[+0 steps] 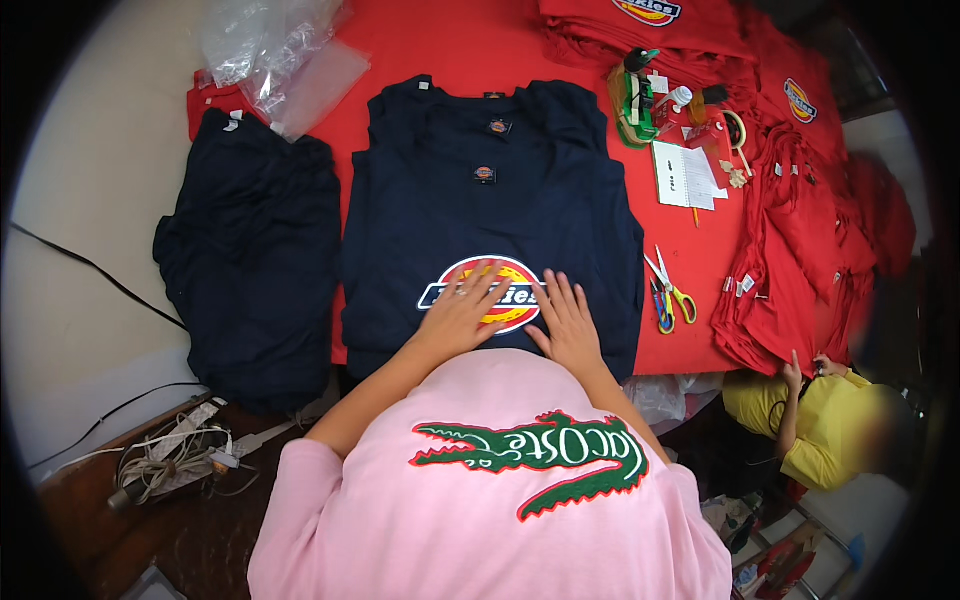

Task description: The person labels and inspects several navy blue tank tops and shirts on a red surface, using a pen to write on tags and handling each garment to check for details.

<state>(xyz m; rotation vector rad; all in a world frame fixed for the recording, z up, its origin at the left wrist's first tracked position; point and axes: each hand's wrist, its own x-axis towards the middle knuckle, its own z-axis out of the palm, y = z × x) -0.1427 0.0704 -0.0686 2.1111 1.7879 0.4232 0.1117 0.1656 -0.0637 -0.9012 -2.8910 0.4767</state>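
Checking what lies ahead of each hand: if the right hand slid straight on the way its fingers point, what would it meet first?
The right hand points up the navy shirt; it would likely first meet the small patch label near the collar.

The navy cotton-like cloth shirt (pixel 490 220) under the hands looks soft and matt, its round printed chest emblem (pixel 497 290) smoother with a slight sheen. It lies on a matt red cloth table cover (pixel 440 50). Far left sits crinkled, glossy clear plastic bagging (pixel 270 50); right lie metal-bladed scissors with shiny plastic handles (pixel 668 290).
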